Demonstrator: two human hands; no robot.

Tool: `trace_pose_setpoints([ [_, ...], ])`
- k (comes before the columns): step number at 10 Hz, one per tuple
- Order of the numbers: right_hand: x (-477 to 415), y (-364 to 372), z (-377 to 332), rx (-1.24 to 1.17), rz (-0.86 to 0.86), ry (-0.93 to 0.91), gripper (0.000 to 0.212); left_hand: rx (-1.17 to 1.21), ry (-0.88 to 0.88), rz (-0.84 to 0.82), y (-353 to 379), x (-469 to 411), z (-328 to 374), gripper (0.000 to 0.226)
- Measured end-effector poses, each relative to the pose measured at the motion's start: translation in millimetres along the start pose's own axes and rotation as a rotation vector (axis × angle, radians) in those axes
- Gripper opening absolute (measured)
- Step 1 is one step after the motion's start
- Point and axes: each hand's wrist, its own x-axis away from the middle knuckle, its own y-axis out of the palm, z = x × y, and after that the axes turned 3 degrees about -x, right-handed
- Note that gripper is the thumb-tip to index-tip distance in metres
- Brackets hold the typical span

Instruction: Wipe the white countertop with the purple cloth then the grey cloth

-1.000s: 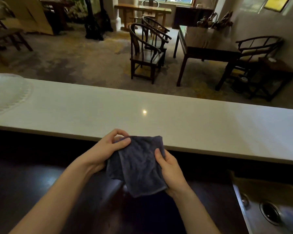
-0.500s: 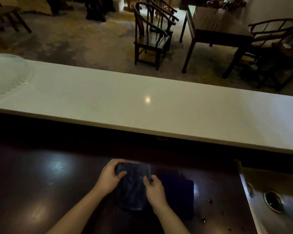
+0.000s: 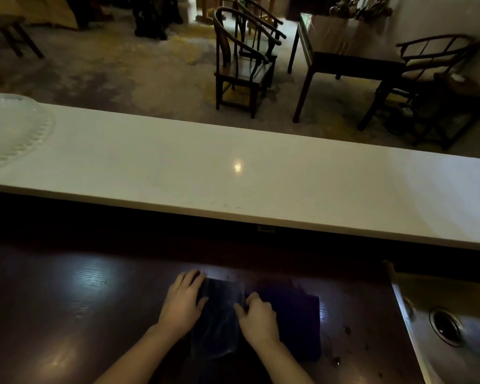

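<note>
Two bare hands press on one folded grey terry cloth (image 3: 215,320) that lies flat on the dark glossy wooden table (image 3: 67,314), near the middle of its near edge. A second ago that cloth was held up in the air in front of the long white stone countertop (image 3: 233,176); half a second ago it was already down on the dark table, and since then the hands have slid to its two sides. The left hand (image 3: 182,303) lies on the cloth's left edge, fingers spread and curled over the far left corner, thumb on the fabric; it pins the cloth and does not lift it. The right hand (image 3: 258,318) is half clenched on the cloth's right edge, fingertips pinching the fabric. Just beside the grey cloth, touching it on the right and partly under the right hand, lies one folded purple cloth (image 3: 297,322), dark and hard to make out in the dim light.

Counted in the head view: two cloths, two hands, one white countertop beyond the far edge of the dark table, one clear ribbed glass dish (image 3: 9,128) at the countertop's left end, one steel sink (image 3: 455,336) at the table's right edge. Several small water drops (image 3: 347,330) sit on the table between the purple cloth and the sink. Both cloths are off the white countertop.
</note>
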Motion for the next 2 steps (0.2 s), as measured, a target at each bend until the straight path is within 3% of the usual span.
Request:
trace_pose_setpoints([
  [1,2,-18,-7,0.175,0.076,-0.092,0.031,0.044,0.077,0.137,-19,-1,3,0.056],
  [2,1,-44,-19,0.197,0.178,-0.227,0.034,0.187,0.138,0.271,-53,-5,16,0.053],
])
